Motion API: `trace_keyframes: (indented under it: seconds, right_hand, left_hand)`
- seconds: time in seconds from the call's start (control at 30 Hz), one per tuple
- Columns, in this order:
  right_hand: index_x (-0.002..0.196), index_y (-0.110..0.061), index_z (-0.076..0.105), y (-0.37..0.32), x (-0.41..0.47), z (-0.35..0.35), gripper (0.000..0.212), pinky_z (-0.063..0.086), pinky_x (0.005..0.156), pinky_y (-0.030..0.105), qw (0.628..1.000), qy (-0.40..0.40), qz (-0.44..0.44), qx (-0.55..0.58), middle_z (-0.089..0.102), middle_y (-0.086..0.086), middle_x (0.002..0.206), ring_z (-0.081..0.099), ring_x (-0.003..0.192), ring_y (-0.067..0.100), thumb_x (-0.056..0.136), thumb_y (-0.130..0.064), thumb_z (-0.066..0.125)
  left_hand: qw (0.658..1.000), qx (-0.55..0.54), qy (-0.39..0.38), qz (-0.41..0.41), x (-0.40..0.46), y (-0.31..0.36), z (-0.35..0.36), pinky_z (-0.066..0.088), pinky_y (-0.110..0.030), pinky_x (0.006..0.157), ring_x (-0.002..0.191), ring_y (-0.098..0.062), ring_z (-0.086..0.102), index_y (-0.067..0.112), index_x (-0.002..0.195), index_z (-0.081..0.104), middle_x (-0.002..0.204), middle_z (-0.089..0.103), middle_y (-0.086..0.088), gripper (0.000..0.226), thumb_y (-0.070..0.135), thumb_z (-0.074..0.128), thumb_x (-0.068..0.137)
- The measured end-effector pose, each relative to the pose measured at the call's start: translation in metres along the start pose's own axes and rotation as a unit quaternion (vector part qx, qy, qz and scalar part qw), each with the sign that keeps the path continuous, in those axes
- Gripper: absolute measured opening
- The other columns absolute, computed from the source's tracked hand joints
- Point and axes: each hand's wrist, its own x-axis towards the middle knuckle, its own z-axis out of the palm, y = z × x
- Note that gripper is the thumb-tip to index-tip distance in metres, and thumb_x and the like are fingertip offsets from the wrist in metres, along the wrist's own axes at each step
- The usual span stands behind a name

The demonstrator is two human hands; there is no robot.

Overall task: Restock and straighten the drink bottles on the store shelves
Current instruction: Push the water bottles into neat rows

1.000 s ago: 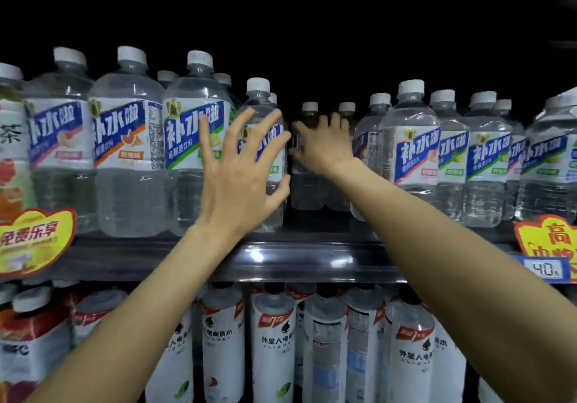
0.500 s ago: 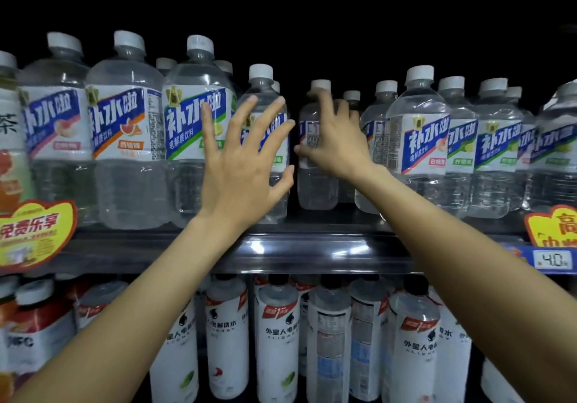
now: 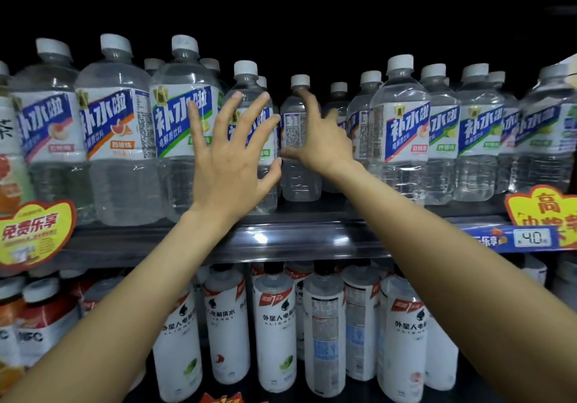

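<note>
gripping the small clear plastic bottle with a white cap (image 3: 298,140), the right hand (image 3: 321,143) wraps fingers and thumb around its label; this bottle stands upright on the dark upper shelf (image 3: 299,240), set back in a gap between larger bottles. just left, the left hand (image 3: 232,165) is spread flat with straight fingers against the clear blue-labelled bottle (image 3: 249,112). white slim bottles (image 3: 274,331) fill the lower shelf.

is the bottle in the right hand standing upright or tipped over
Upright. The bottle stands with its base on the shelf and its white cap on top, while the right hand grips its side.
</note>
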Motion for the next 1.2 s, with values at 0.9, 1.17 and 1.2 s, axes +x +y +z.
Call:
trace_keyframes:
  seconds: [0.9,1.17,1.2]
  right_hand:
    - [0.152,-0.010,-0.001,0.008,0.020,-0.002,0.075,0.039,0.096,0.030,0.995,-0.052,-0.022,0.083,0.011,0.024,0.153,0.038,0.132,0.036,0.097,-0.005,0.049]
    - [0.150,-0.004,0.019,0.023,-0.044,-0.026,0.068,0.037,0.101,0.035,0.983,0.099,-0.157,0.017,0.026,0.020,0.151,0.036,0.133,0.034,0.090,0.004,0.050]
    - [0.146,-0.002,0.032,0.032,-0.056,-0.034,0.060,0.038,0.098,0.031,0.972,0.157,-0.176,0.014,0.038,0.019,0.143,0.042,0.127,0.031,0.088,0.004,0.050]
  left_hand:
    - [1.000,-0.017,0.004,0.003,-0.001,0.000,0.004,0.008,-0.068,0.111,0.141,-0.026,0.026,0.021,0.134,0.051,0.152,0.036,0.000,0.051,0.047,0.045,0.091]
    - [0.996,-0.074,0.059,0.005,0.002,0.014,-0.011,0.020,-0.058,0.113,0.134,-0.028,0.037,0.016,0.132,0.053,0.142,0.048,-0.011,0.049,0.041,0.053,0.090]
    - [0.990,-0.119,0.070,0.009,0.004,0.025,-0.017,0.029,-0.051,0.112,0.129,-0.027,0.042,0.014,0.132,0.053,0.137,0.052,-0.012,0.050,0.038,0.055,0.089]
